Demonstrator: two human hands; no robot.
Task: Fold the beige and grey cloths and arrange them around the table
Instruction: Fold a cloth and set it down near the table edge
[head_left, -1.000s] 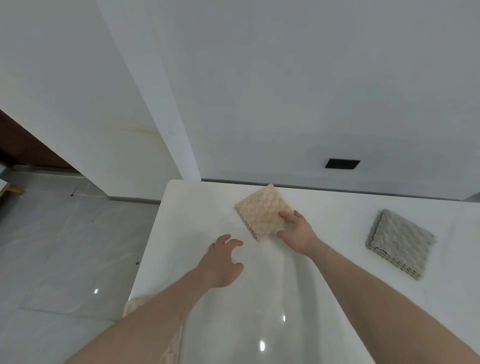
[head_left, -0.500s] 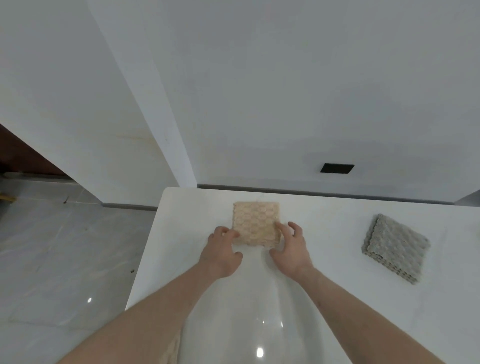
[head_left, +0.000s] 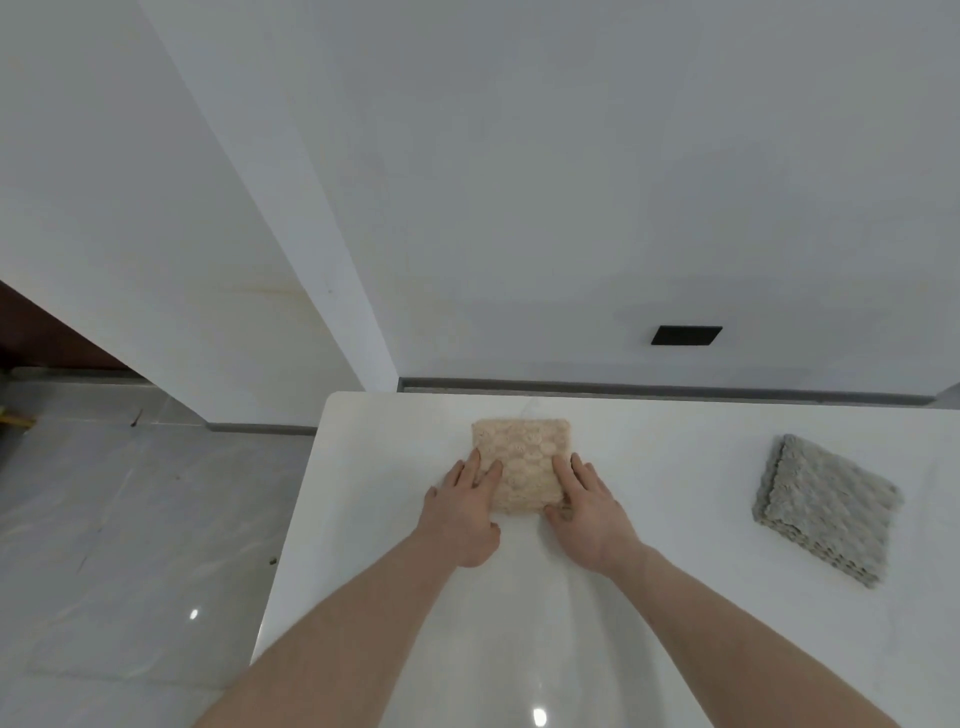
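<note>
The beige cloth (head_left: 519, 465), folded into a small thick square, lies flat near the far left corner of the white tabletop (head_left: 395, 519), with its edges running roughly parallel to the far edge. Both hands rest on its near corners with straight, relaxed fingers. The left hand (head_left: 460, 514) lays its fingers over the near left corner, and the right hand (head_left: 587, 509) lays its fingers along the near right side, with the thumb at the near edge. Neither hand curls round the fabric or pinches it. They press down on it with flat fingers, which I judge to be a way of squaring the folded piece to the tabletop's edge and flattening its layers so that they do not spring open.

The grey cloth (head_left: 821, 506), also folded into a thick square, sits well apart toward the right edge and is turned at an angle to it. Nothing touches it. Its stacked layers show along the near left side.

Since both cloths look folded, the folding seems done and the step in hand is arranging. The grey one's skewed position suggests it may need straightening to match the beige one.
</note>
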